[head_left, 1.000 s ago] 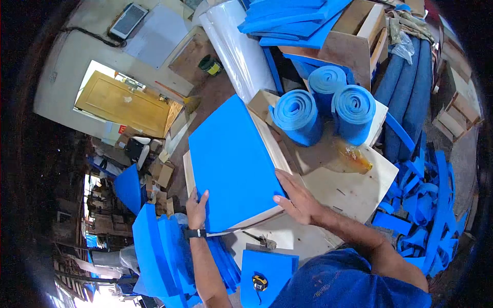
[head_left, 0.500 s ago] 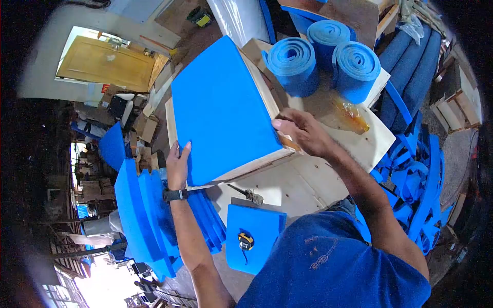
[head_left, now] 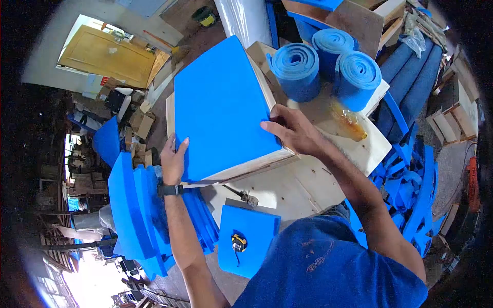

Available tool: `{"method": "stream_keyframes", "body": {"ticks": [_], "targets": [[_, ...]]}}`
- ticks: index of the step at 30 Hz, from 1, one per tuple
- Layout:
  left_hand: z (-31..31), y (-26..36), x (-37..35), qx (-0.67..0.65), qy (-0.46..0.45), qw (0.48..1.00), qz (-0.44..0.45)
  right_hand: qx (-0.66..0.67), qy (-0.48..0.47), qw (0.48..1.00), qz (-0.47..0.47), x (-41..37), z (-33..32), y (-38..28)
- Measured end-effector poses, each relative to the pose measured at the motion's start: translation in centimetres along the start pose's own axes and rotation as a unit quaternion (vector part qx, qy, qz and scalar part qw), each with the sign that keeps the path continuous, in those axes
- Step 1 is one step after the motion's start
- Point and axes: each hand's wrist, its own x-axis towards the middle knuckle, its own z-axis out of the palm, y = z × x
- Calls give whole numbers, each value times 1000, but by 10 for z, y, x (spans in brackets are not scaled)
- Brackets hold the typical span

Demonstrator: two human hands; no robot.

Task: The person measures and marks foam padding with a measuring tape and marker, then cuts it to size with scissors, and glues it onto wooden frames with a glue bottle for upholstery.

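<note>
I see a blue foam sheet [head_left: 221, 102] lying flat atop a plywood box [head_left: 257, 165]. The left hand [head_left: 173, 160] presses flat on its near-left edge, and the right hand [head_left: 290, 132] pinches its right edge. It is probably light and floppy, so I'd grip opposite edges.

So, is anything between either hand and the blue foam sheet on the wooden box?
Nothing visible. The left hand lies on the blue foam sheet at its near left corner, and the right hand touches its right edge.
</note>
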Motion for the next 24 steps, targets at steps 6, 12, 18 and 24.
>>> {"method": "stream_keyframes", "body": {"ticks": [6, 12, 18, 24], "targets": [[3, -35, 8, 54, -7, 998, 31, -3, 5, 1000, 12, -6, 3, 6], [10, -13, -7, 173, 44, 979, 103, -49, 1, 999, -6, -7, -2, 9], [36, 72, 1, 219, 60, 950, 214, 38, 157, 981, -111, -31, 5, 69], [112, 90, 45, 313, -30, 898, 308, 5, 123, 989, 81, -53, -5, 142]]}}
